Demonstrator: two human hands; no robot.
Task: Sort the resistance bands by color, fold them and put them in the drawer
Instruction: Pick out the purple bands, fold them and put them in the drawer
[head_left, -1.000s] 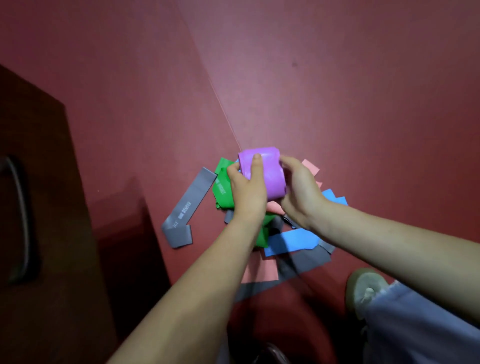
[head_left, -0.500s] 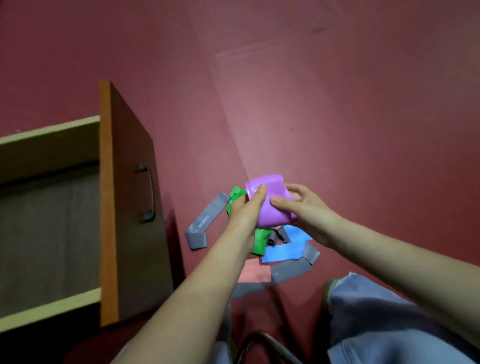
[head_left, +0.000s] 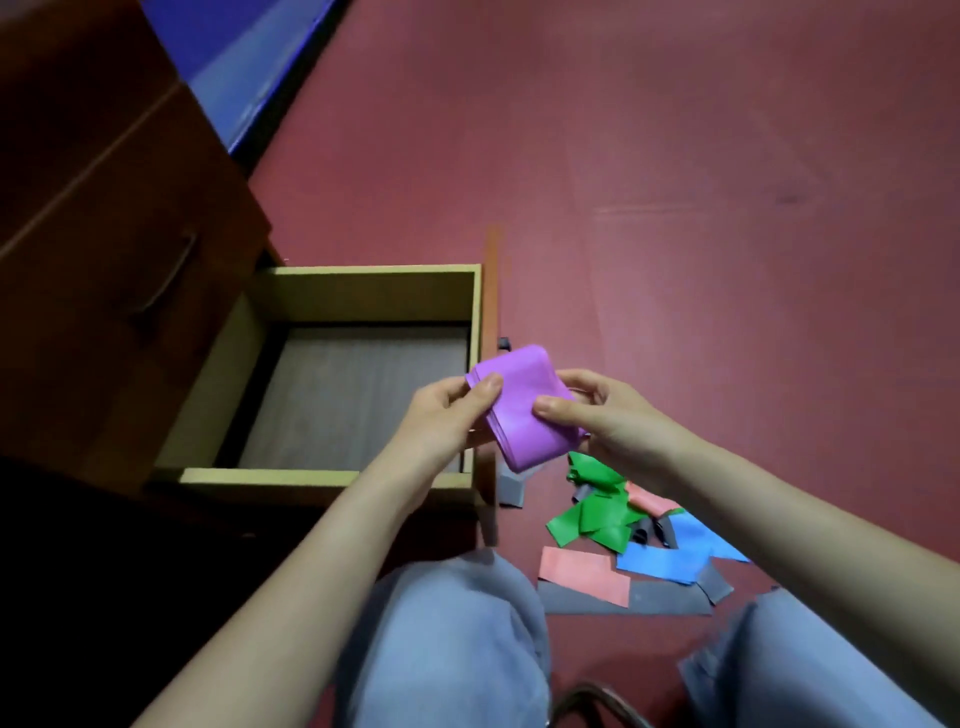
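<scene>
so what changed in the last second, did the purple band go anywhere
The left hand and right hand carried the folded purple band from above the pile leftward to the front edge of the open drawer; it is not inside yet. Both still pinch it, nothing let go. The pile stayed on the floor.

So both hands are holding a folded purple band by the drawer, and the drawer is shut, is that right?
Not quite: the drawer is pulled open, not shut, as the head view shows. The rest holds: the left hand and the right hand hold the folded purple band by it.
</scene>
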